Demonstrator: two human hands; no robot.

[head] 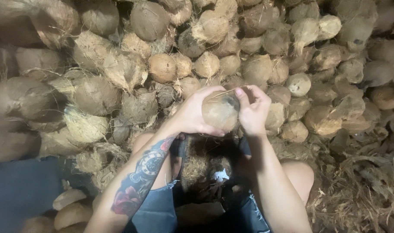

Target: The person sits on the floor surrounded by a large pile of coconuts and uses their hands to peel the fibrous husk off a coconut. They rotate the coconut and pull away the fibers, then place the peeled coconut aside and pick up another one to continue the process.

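I hold a round brown coconut (pixel 219 111) in front of me, above my knees. My left hand (pixel 192 113) cups it from the left and underneath. My right hand (pixel 253 108) grips its right side, with the thumb pressed at the top where a thin strand of fibre runs across. The tattooed left forearm (pixel 143 174) reaches up from the lower left. Below the coconut, a heap of brown husk fibre (pixel 203 166) lies between my legs.
A large pile of husked coconuts (pixel 162 67) fills the whole background. Loose husk and fibre (pixel 356 190) cover the ground at the right. Pale husk pieces (pixel 69 207) lie at the lower left beside a dark blue surface (pixel 20 190).
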